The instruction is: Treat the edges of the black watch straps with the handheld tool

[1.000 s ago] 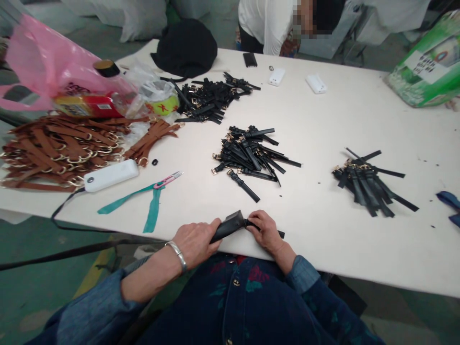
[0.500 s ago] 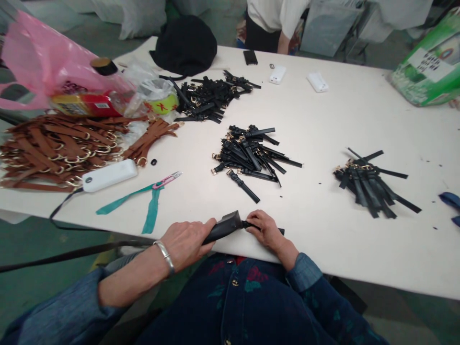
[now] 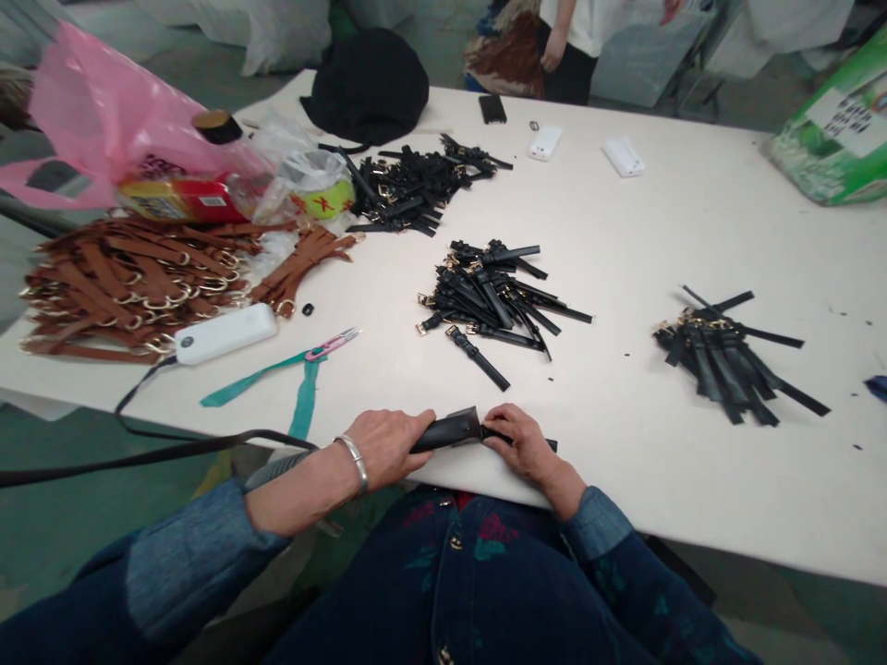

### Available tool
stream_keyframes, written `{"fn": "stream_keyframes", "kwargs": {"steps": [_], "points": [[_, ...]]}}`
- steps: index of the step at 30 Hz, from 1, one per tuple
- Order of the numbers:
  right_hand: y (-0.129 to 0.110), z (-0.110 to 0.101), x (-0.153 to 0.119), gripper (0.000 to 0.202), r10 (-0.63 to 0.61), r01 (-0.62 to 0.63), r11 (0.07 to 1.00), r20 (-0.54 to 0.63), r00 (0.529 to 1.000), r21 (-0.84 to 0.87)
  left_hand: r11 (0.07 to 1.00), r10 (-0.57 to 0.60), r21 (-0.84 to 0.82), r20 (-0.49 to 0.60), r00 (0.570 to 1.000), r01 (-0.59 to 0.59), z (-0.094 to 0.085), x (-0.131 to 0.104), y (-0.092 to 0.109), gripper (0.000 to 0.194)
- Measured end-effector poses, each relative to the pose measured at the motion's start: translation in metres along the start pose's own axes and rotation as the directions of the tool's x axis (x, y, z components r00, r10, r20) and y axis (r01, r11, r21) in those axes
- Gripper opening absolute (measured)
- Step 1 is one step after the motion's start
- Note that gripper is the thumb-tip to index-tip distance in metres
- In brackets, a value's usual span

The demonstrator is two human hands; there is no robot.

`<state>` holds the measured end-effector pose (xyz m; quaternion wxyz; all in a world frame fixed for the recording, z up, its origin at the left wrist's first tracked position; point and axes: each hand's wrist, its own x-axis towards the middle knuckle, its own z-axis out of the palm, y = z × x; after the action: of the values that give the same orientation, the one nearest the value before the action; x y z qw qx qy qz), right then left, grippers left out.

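My left hand [image 3: 388, 443] is wrapped round a smooth black piece [image 3: 450, 431] with a broad, squared end; its exact kind I cannot make out. Facing that end, my right hand [image 3: 518, 445] pinches a short black strap [image 3: 552, 445] low over the table's front edge. Fingers hide most of this strap, and whether the two pieces touch is unclear. Just beyond the hands, one black buckle strap [image 3: 478, 358] lies apart from a pile of black buckle straps [image 3: 495, 291]. Another bunch of black straps [image 3: 727, 356] is to the right.
Brown straps [image 3: 131, 277], a white device [image 3: 225, 334] and thread snips [image 3: 336, 344] with green ribbon lie left. Behind are more black straps [image 3: 408, 185], a black cap [image 3: 370, 88], a pink bag [image 3: 103, 111] and a green bag [image 3: 832, 139]. A person [image 3: 572, 46] stands across the table.
My left forearm has swung up and right, bringing the black piece flatter. The right hand keeps its pinch. The view has shifted slightly left, and the person across has moved.
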<state>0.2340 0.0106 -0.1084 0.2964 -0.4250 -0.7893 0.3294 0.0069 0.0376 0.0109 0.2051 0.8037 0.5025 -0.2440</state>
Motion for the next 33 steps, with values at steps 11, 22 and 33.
{"fn": "stream_keyframes", "kwargs": {"steps": [11, 22, 33], "points": [[0.0, -0.001, 0.001, 0.022, -0.014, 0.014, 1.0, 0.003, 1.0, -0.009, 1.0, -0.01, 0.004, 0.019, 1.0, 0.009, -0.003, -0.006, -0.018, 0.036], [0.003, 0.001, 0.0, 0.027, 0.015, -0.016, 1.0, 0.005, 1.0, 0.008, 0.998, 0.051, 0.047, -0.013, 0.999, -0.05, -0.008, 0.014, -0.007, 0.036], [0.004, 0.008, -0.003, 0.027, 0.003, -0.004, 1.0, -0.038, 0.999, -0.014, 0.999, -0.042, -0.026, -0.05, 0.998, 0.041, 0.024, -0.01, -0.009, 0.037]]}}
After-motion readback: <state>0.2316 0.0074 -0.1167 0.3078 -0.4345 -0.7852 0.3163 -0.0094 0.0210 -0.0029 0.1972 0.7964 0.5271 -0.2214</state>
